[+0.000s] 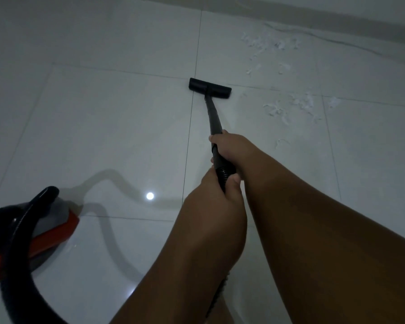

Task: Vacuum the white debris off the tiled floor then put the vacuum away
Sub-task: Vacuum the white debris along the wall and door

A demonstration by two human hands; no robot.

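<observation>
Head view, hands: we see the right hand (229, 148) gripping a slim black vacuum wand (214, 120), the left hand (211, 195) gripping its ribbed black hose (223, 173).
Debris: scattered white shreds (288, 108) lie on the glossy white tiled floor (103, 113), right of the flat black nozzle (209, 87).
Risk: we judge a fast push could scatter them.

Bare floor (103, 113) lies open to the left of the nozzle (209, 88) and across the middle tiles. Passage there is narrowed at the lower left by the vacuum body (45, 232) and the thick black hose (12, 288) curving round it. To the right of the wand (212, 115), gripped by the right hand (229, 148) with the left hand (216, 190) on the ribbed hose end just behind, white debris (292, 108) lies scattered, with a further patch (267, 46) near the wall (337, 17), which closes off the far side.
</observation>
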